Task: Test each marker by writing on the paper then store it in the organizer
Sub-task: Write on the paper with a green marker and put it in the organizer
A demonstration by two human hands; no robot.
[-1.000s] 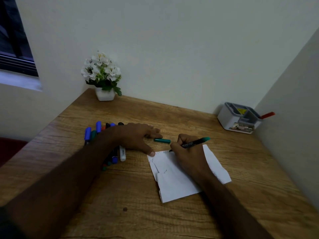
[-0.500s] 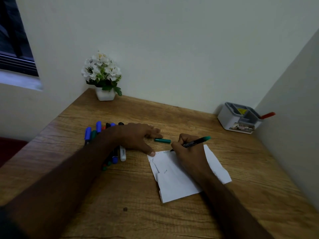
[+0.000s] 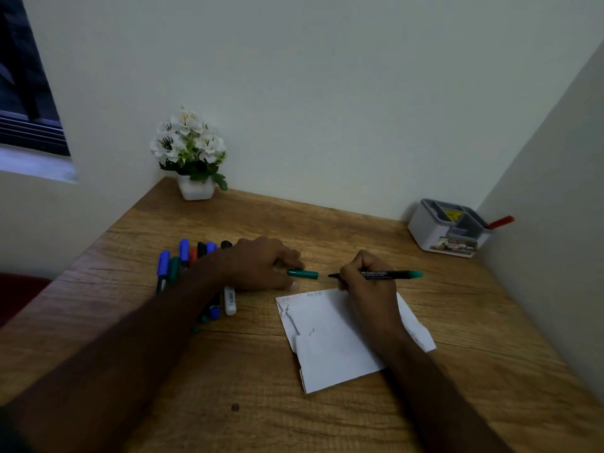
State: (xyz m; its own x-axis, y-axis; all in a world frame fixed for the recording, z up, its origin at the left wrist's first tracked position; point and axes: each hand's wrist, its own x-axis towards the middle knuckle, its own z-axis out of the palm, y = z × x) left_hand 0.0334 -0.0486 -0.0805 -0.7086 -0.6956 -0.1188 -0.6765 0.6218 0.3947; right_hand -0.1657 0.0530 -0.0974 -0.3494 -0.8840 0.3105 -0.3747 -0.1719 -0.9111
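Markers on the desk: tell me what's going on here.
A person is testing markers. The right hand grips an uncapped green marker, its tip just off the paper, which already bears scribbles. The left hand pinches the green cap. More markers wait at left; the organizer holds a red one.

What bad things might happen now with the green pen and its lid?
1. The green cap is being picked up by the left hand; it may roll away if it slips.
2. The right hand holds the uncapped green marker with its tip off the paper, above the bare desk; it might mark the wood.
3. Pushing the cap on could ink the fingers.
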